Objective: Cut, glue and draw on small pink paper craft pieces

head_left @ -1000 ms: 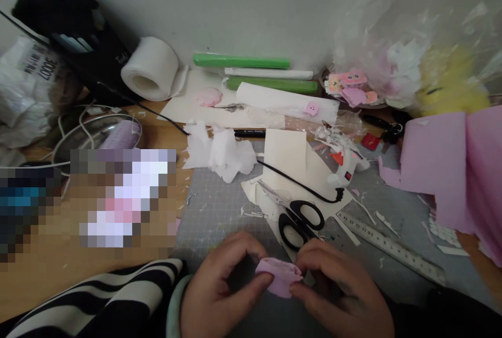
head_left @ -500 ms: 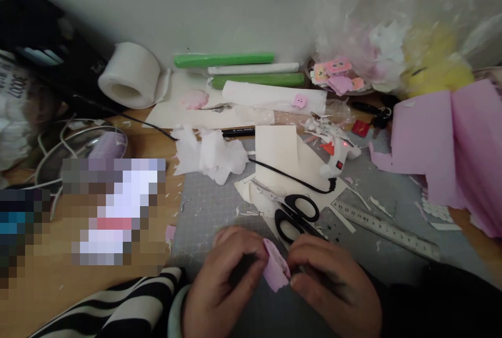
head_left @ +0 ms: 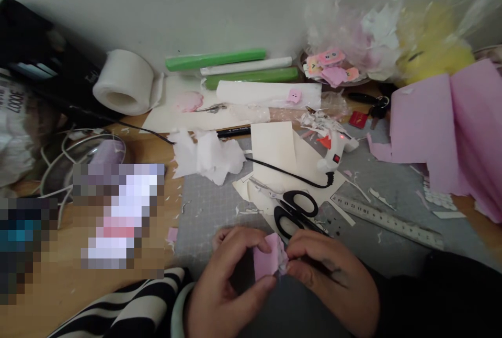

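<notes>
Small pink piece [head_left: 267, 260] between the hands, black-handled scissors [head_left: 295, 211], grey gridded cutting mat [head_left: 212, 207], two green sticks [head_left: 215, 59] — black-and-white striped sleeve [head_left: 125, 309], big pink sheets [head_left: 443, 128] — white roll [head_left: 124, 81].

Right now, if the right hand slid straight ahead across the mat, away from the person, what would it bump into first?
Probably the black scissors. They lie on the cutting mat just beyond the right hand, which pinches a small pink piece with the left hand. Depth is hard to judge.

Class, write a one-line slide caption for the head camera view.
Left hand and right hand pinch a small pink paper piece over a grey cutting mat, beside black-handled scissors.
</notes>
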A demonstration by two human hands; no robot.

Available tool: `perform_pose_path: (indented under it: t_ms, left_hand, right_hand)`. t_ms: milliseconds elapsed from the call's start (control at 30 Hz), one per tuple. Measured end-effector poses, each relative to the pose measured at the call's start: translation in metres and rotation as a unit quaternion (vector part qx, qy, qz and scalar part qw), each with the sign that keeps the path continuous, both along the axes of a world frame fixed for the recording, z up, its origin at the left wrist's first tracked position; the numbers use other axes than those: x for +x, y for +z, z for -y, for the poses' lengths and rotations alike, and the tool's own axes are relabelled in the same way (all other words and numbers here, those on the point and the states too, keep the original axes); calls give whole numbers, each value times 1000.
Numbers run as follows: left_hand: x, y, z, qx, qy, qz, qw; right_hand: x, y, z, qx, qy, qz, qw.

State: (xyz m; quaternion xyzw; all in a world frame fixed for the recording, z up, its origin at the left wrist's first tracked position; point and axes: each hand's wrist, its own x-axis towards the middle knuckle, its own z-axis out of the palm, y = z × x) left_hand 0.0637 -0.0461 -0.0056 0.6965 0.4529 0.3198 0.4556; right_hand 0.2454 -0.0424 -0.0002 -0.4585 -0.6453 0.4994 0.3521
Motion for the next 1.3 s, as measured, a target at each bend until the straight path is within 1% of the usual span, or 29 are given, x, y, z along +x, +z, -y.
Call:
perform_pose_path:
  t_ms: [200, 267, 400, 533, 633, 700, 767, 900, 967, 1033, 1100, 1167, 1233, 1300]
  left_hand:
    - [-1, 3, -1, -48, 19, 43, 998]
    - [-2, 5, -3, -58, 17, 54, 997]
    - [-1, 4, -6, -79, 37, 71, 994]
    - [1, 3, -7, -72, 57, 56, 994]
    - [2, 4, -5, -57, 45, 51, 996]
    - [1, 4, -3, -65, 39, 77, 994]
    - [0, 4, 0, -100, 50, 121, 986]
    - [-1, 2, 0, -201, 91, 193, 956]
    - [0, 0, -2, -233, 103, 207, 945]
    - [1, -1, -3, -249, 105, 208, 940]
    - [1, -1, -3, -248, 99, 207, 941]
    - [1, 1, -3, -240, 76, 202, 947]
    - [1, 3, -3, -221, 39, 161, 961]
    - [1, 4, -2, -182, 1, 96, 979]
  right_hand:
    - [1, 0, 1, -18, 8, -3, 1000]
    - [1, -1, 1, -14, 2, -1, 1000]
    - [0, -1, 0, -2, -6, 4, 1000]
    - [-1, -2, 2, -3, -3, 4, 1000]
    - [-2, -2, 3, 3, 0, 31, 1000]
    - [-3, -1, 3, 15, -21, 52, 998]
    - [-3, 0, 3, 23, -38, 64, 997]
    - [-5, 2, 3, 32, -52, 68, 996]
    - [-4, 2, 3, 28, -49, 70, 996]
    - [-4, 1, 3, 29, -48, 75, 996]
    - [-2, 2, 3, 26, -52, 79, 995]
    - [-1, 4, 2, 10, -52, 81, 995]
    - [0, 6, 1, -3, -41, 80, 996]
    - [1, 6, 1, -7, -26, 68, 997]
